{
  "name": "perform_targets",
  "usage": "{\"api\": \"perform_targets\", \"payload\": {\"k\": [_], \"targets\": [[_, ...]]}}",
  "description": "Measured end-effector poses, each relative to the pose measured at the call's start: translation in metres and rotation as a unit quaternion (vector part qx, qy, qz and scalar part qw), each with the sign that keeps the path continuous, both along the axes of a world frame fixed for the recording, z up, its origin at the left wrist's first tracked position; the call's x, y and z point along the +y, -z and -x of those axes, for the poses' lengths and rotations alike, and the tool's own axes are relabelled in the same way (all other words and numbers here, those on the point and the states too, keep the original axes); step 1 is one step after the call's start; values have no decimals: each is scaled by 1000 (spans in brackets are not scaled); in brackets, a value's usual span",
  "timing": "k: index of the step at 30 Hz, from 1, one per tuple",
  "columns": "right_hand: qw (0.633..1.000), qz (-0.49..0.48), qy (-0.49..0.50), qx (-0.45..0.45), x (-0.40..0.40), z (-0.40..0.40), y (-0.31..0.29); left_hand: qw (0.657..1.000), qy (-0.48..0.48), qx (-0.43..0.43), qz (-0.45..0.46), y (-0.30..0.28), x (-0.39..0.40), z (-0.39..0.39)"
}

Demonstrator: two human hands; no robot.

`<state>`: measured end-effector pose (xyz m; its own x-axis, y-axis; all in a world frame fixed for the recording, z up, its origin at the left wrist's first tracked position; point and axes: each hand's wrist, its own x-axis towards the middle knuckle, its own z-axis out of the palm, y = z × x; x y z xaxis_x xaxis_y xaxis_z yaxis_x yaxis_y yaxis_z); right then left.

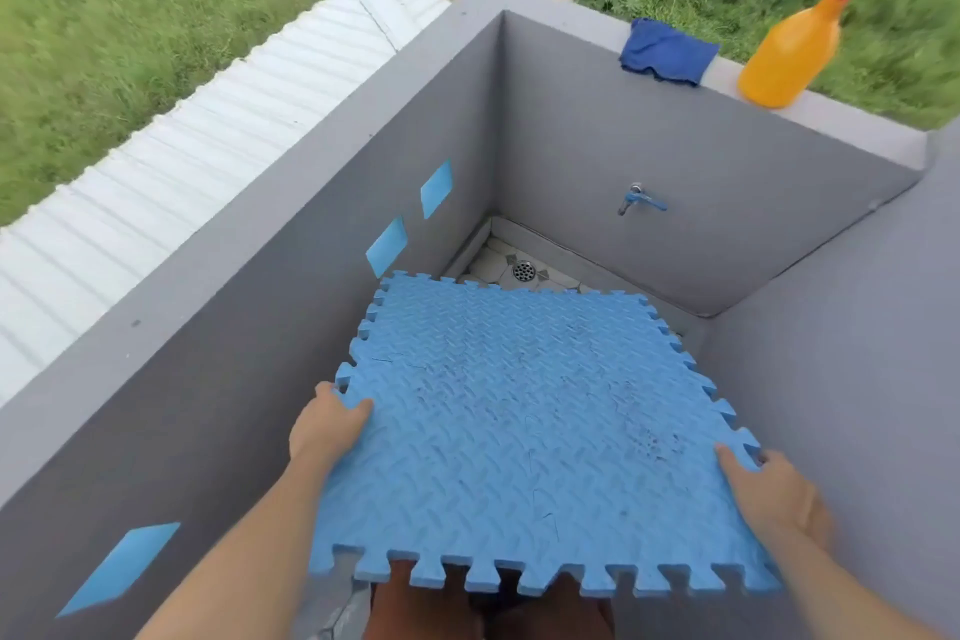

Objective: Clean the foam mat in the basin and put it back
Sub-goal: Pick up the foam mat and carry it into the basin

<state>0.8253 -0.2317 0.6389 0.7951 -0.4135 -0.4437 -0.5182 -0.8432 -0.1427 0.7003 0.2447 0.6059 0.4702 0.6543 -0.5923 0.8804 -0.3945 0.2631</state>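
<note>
A square blue foam mat (530,431) with jigsaw edges and a ridged top is held flat in the air inside the grey walled basin (649,146). Dark smudges mark its surface toward the right. My left hand (327,426) grips the mat's left edge, thumb on top. My right hand (769,489) grips the right edge the same way. The mat's far edge hangs over the tiled basin floor near the round drain (523,270). A blue-handled tap (640,201) sticks out of the far wall above the floor.
On the far wall's top ledge lie a folded blue cloth (667,51) and an orange spray bottle (789,60). Blue diamond tiles (435,188) dot the left wall. Beyond the left wall are a white corrugated roof (171,146) and grass.
</note>
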Motion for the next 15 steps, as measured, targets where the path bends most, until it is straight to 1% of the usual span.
{"api": "perform_targets", "payload": {"k": [5, 9, 12, 15], "targets": [[999, -1, 51, 3, -1, -20, 17, 994, 107, 8, -9, 10, 4, -78], [995, 7, 103, 11, 8, -37, 52, 986, 161, 30, 24, 42, 15, -143], [990, 15, 143, 7, 20, -54, 100, 980, 187, 42, 58, 85, 24, -193], [986, 19, 165, -1, 26, -77, 172, 973, 213, 48, 74, 154, 29, -242]]}}
